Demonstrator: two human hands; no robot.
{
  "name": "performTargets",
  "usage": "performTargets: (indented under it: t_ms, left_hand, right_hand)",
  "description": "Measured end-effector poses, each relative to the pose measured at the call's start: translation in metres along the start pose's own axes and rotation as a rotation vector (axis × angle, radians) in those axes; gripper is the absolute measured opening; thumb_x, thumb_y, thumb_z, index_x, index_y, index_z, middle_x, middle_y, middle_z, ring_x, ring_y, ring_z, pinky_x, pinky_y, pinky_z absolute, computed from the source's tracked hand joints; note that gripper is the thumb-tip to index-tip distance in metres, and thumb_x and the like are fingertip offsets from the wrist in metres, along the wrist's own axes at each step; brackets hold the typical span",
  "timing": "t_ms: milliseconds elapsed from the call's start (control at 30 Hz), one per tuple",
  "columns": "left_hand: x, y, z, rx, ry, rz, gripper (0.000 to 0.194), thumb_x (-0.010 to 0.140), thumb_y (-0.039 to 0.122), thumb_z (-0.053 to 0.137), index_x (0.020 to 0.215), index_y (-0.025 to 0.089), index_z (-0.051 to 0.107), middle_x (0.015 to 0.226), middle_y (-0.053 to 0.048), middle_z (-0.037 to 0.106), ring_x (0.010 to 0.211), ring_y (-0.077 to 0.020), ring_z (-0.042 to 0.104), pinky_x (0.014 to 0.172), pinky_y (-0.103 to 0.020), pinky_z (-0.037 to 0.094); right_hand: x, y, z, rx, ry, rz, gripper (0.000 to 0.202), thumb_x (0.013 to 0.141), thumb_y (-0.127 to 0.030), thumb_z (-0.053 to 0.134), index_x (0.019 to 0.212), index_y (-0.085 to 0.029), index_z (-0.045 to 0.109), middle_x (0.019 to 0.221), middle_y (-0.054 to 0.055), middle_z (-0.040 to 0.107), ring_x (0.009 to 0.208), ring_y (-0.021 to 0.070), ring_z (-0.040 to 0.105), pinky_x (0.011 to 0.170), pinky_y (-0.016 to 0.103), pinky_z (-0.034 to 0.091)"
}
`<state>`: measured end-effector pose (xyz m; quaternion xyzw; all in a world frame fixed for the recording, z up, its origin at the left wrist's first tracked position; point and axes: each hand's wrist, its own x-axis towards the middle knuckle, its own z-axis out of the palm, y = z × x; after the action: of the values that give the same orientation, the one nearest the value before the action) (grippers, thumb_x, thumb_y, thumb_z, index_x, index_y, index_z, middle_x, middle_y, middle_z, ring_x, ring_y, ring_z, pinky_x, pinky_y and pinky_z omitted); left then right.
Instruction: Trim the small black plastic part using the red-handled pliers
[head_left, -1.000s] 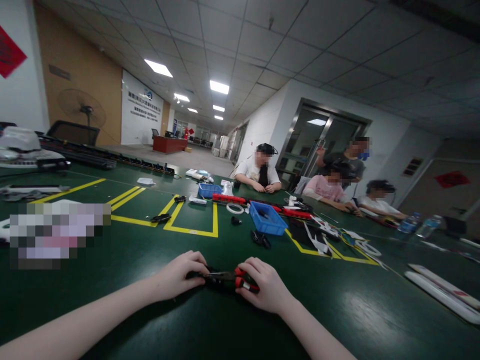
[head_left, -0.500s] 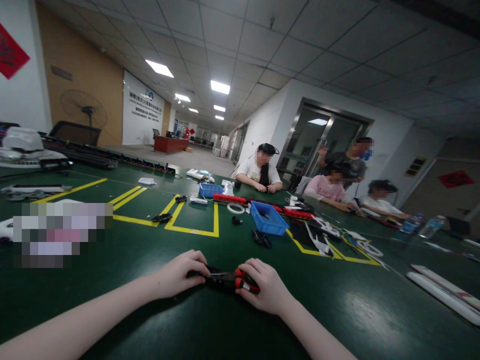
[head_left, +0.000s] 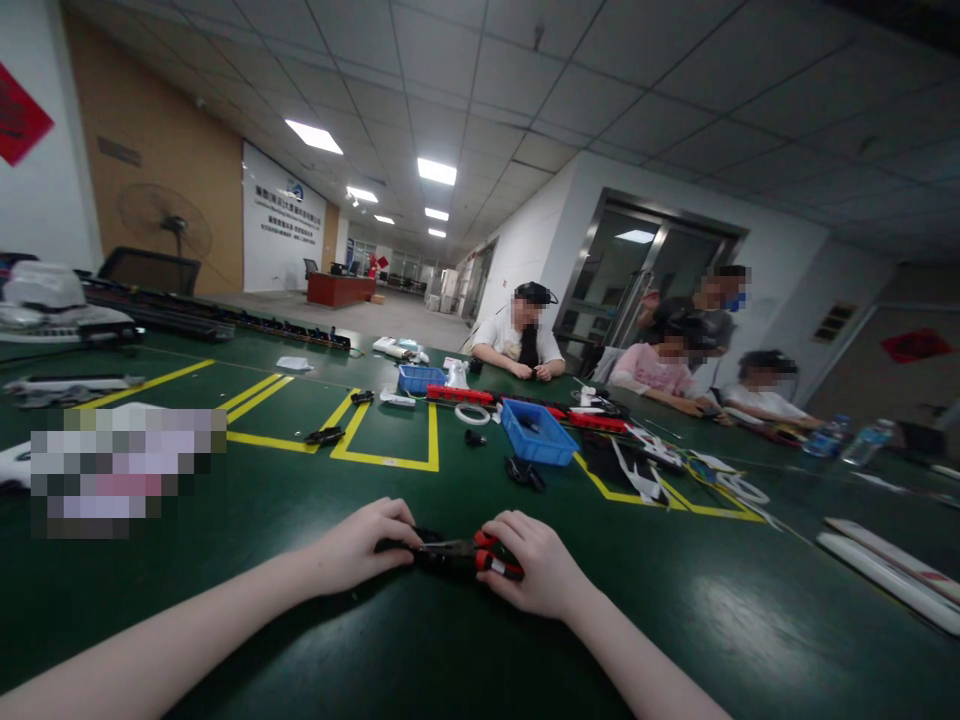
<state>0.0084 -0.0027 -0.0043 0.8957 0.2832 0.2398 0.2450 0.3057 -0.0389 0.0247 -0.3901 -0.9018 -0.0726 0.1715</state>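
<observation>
Red-handled pliers are gripped by my right hand, with their jaws pointing left. My left hand is closed on a small black part, whose kind I cannot make out. The pliers' jaws lie against or just over this part; the exact contact is too small to tell. Both hands are low over the green table, close together at the near side.
Beyond the hands lie black cable pieces and a blue bin. Red strips, a white tape ring and yellow tape outlines are farther off. A blurred patch covers something at left. Several people are across the table.
My right hand and the pliers have shifted very slightly to the right. My left hand stays almost in place; the view has tilted a little.
</observation>
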Motion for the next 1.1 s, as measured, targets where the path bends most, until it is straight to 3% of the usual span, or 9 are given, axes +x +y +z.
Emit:
performTargets:
  t_ms: [267,667,933,1100]
  left_hand:
    - [-0.001,0.001,-0.001,-0.007,-0.003,0.007,0.022,0.09,0.026,0.061,0.11,0.027,0.07,0.108,-0.005,0.06,0.1,-0.0202,0.056,0.088,-0.033,0.046]
    - [-0.002,0.003,-0.001,-0.027,0.004,0.005,0.022,0.09,0.025,0.059,0.11,0.026,0.071,0.108,-0.005,0.06,0.1,-0.0203,0.056,0.088,-0.033,0.047]
    - [-0.003,0.001,0.001,-0.042,0.009,0.007,0.022,0.092,0.026,0.057,0.109,0.026,0.071,0.107,-0.005,0.059,0.1,-0.0202,0.056,0.089,-0.033,0.047]
    - [-0.004,0.0,0.001,-0.034,0.004,0.013,0.022,0.092,0.029,0.056,0.108,0.026,0.071,0.107,-0.005,0.059,0.1,-0.0203,0.056,0.089,-0.033,0.047]
  right_hand:
    - [-0.003,0.003,-0.002,-0.032,0.004,-0.017,0.039,0.078,-0.037,0.069,0.111,-0.02,0.059,0.102,0.008,0.065,0.088,0.0207,0.061,0.076,0.034,0.049]
    - [-0.004,0.008,0.001,-0.027,0.112,-0.06,0.044,0.078,-0.042,0.068,0.114,-0.02,0.057,0.105,0.01,0.066,0.091,0.0224,0.062,0.079,0.038,0.049]
    - [-0.004,0.007,0.007,-0.024,0.148,-0.081,0.044,0.079,-0.044,0.067,0.115,-0.021,0.057,0.106,0.01,0.067,0.099,0.0241,0.062,0.098,0.049,0.042]
    - [-0.004,0.007,0.009,-0.035,0.124,-0.083,0.042,0.08,-0.046,0.065,0.112,-0.019,0.058,0.102,0.011,0.067,0.091,0.0228,0.062,0.083,0.042,0.047]
